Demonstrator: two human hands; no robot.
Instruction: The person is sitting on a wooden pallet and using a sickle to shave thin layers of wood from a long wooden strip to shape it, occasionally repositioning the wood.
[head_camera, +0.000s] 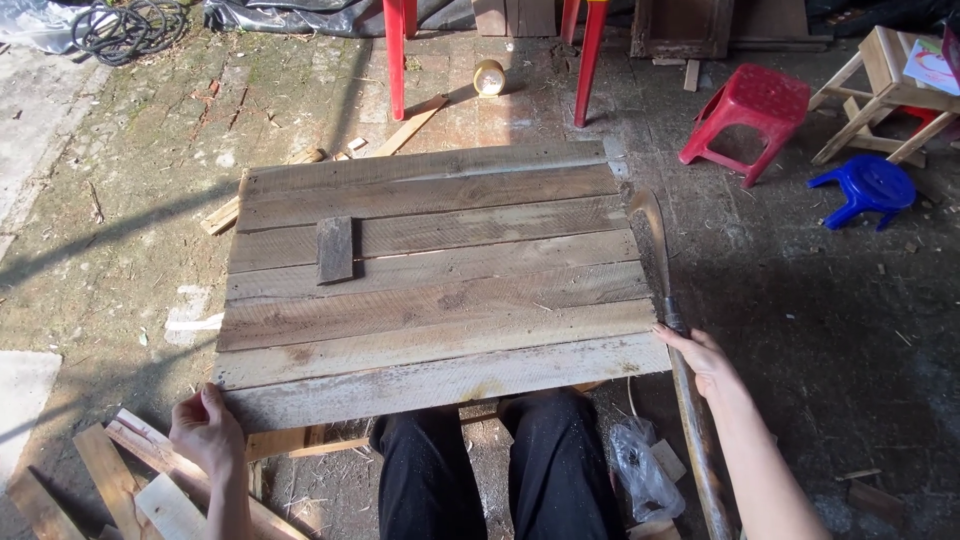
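Note:
A panel of several rough wooden planks (430, 290) lies flat in front of my knees. A short dark wood block (335, 249) rests on its left part. My left hand (205, 432) grips the panel's near left corner. My right hand (700, 357) touches the near right corner and lies against the long wooden handle (697, 440) of a curved-blade tool (653, 225) that runs along the panel's right edge. Whether the right hand's fingers close on the handle is unclear.
Scrap boards (130, 485) lie at the lower left. A clear plastic bag (645, 475) sits by my right leg. A red stool (748, 105), a blue stool (868, 187) and a wooden stool (890, 90) stand at the upper right. A tape roll (488, 77) lies between red legs.

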